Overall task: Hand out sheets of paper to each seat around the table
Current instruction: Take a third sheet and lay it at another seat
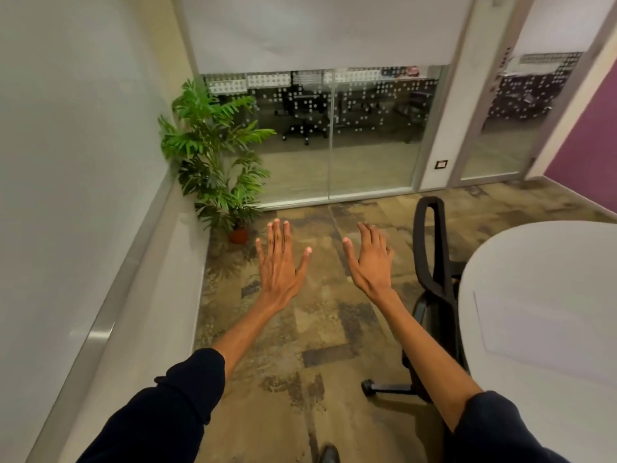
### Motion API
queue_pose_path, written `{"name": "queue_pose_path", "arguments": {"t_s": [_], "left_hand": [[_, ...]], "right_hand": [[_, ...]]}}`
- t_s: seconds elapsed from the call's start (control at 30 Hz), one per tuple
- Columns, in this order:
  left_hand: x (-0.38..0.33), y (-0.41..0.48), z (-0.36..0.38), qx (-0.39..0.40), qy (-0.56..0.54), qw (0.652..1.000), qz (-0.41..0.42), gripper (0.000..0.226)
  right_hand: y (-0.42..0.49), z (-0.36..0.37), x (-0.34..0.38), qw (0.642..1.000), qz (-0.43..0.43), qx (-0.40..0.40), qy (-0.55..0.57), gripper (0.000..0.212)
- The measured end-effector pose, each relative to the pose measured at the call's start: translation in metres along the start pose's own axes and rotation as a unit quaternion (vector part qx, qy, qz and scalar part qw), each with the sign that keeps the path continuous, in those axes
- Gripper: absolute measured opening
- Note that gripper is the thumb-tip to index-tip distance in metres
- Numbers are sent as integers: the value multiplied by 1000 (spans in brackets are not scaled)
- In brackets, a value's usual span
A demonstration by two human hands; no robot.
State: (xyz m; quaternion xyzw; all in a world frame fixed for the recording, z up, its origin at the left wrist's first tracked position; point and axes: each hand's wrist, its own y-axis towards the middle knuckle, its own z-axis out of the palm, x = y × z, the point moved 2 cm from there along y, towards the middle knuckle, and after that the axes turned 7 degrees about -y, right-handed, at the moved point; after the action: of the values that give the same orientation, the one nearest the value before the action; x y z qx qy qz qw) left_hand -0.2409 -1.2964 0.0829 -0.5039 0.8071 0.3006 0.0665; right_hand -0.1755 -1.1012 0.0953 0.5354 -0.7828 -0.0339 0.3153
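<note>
Both hands were stretched out in front of the person, palms down, fingers spread wide, holding nothing. The left hand (pixel 279 262) floated over the carpet (pixel 310 329) around 12 o'clock, and the right hand (pixel 369 259) sat just beside it, apart, a bit toward 1 o'clock. Dark sleeves (pixel 173 406) were pushed up to the elbows on both arms.

The white desk (pixel 547 262) curved in at 3 o'clock, and one sheet (pixel 547 325) lay flat on it near the edge, pretty hard to pick out since it was white on white. A black chair (pixel 432 262) stood between the right arm and the desk, back toward the person, tucked close to the desk's rim, with one caster showing down by the floor.

Over at 10 o'clock a plant (pixel 217 155) in a small reddish pot stood in the corner where the white wall met the glass partition (pixel 334 135). A blind hung down over the top part of the glass. A dark shoe tip (pixel 329 454) poked in at 6 o'clock.
</note>
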Motion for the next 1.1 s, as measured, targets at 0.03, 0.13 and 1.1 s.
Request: {"name": "queue_pose_path", "arguments": {"t_s": [0.03,0.13,1.1], "left_hand": [[4,16,8,0,1,1000,-6,76],[14,73,27,-2,9,1000,-14,76],[-6,628,311,74,-85,990,82,73]], "right_hand": [[18,8,-1,1000,0,2,7,65],[72,30,-8,999,11,9,30,64],[570,168,-194,984,168,-39,-31,66]]}}
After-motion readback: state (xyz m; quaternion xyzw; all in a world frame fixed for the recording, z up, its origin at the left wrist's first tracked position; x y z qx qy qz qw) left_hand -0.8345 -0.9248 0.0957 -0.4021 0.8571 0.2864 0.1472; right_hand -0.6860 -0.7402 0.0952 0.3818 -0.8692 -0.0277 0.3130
